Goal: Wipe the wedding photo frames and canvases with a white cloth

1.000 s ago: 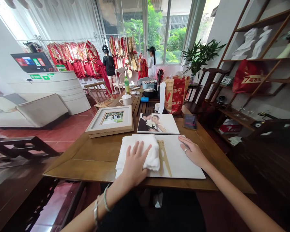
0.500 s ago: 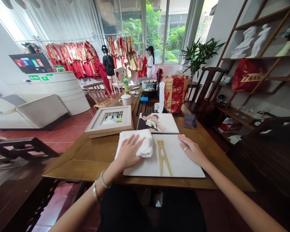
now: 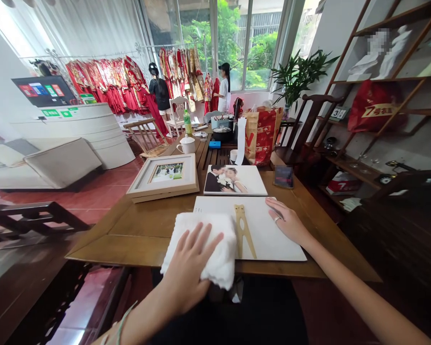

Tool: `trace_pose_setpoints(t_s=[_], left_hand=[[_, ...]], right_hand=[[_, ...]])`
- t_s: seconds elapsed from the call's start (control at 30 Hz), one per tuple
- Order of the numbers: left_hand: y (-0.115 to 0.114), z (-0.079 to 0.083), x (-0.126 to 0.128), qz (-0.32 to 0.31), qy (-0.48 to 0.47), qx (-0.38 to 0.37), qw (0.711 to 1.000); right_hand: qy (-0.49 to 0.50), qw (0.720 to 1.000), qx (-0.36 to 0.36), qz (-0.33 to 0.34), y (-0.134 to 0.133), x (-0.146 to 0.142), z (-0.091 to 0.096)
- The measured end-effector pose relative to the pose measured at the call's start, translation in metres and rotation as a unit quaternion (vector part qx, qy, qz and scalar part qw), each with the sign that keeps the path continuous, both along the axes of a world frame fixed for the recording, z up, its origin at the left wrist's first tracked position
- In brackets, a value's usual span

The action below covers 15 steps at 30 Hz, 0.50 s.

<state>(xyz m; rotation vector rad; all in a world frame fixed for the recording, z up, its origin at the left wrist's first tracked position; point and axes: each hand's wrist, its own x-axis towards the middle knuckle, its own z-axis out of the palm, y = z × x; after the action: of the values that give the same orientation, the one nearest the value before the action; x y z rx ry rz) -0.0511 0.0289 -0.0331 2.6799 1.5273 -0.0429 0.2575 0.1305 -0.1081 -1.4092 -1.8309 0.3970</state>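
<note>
A folded white towel [image 3: 215, 223] lies over the left part of a flat white board [image 3: 269, 239] and past the table's front edge. My left hand [image 3: 190, 258] rests on top of the towel, palm down with its fingers spread. At the board's right edge lies my right hand [image 3: 285, 218], fingers stretched out flat, with a ring on one finger. Between the hands, a pale tan, cat-headed flat tool [image 3: 241, 225] with two legs sits on the board. The towel's edge meets its left leg.
A framed photo [image 3: 165, 175] stands left of the board and a printed couple photo [image 3: 251, 179] behind it. Farther back on the wooden table [image 3: 122, 244] are a white lidded mug [image 3: 187, 145], a paper bag [image 3: 264, 136] and a dark pixelated object [image 3: 283, 176]. Two people stand by hanging red garments.
My left hand has drawn the towel toward me, from the board's upper left to its front edge, uncovering the upper left corner. My right hand has stayed about where it was.
</note>
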Motion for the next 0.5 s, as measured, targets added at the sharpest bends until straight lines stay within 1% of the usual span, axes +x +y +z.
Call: trace_pose_setpoints(t_s=[0.07,0.1,0.17,0.2,0.27,0.43,0.5], left_hand=[[-0.013,0.005,-0.001,-0.012,0.006,-0.034,0.999],[-0.015,0.007,-0.001,-0.016,0.007,-0.044,0.999],[-0.01,0.007,-0.002,-0.019,0.007,-0.043,0.999],[-0.003,0.006,-0.001,-0.017,0.005,-0.034,0.999],[0.018,0.001,0.001,-0.011,0.001,-0.006,1.0],[0.084,-0.012,0.015,0.021,0.001,0.065,0.998],[0.1,-0.015,0.019,0.036,0.001,0.086,0.996]], right_hand=[[-0.001,1.0,-0.005,-0.003,0.0,0.0,0.0],[-0.002,1.0,-0.007,-0.005,0.001,0.0,0.0],[-0.002,1.0,-0.007,-0.006,0.001,0.0,0.0],[-0.002,1.0,-0.005,-0.005,0.001,0.0,0.0],[-0.002,1.0,0.002,-0.002,0.002,0.001,-0.001],[-0.015,1.0,-0.002,0.004,0.001,0.001,-0.001],[-0.019,1.0,-0.005,0.002,0.001,0.001,0.0]])
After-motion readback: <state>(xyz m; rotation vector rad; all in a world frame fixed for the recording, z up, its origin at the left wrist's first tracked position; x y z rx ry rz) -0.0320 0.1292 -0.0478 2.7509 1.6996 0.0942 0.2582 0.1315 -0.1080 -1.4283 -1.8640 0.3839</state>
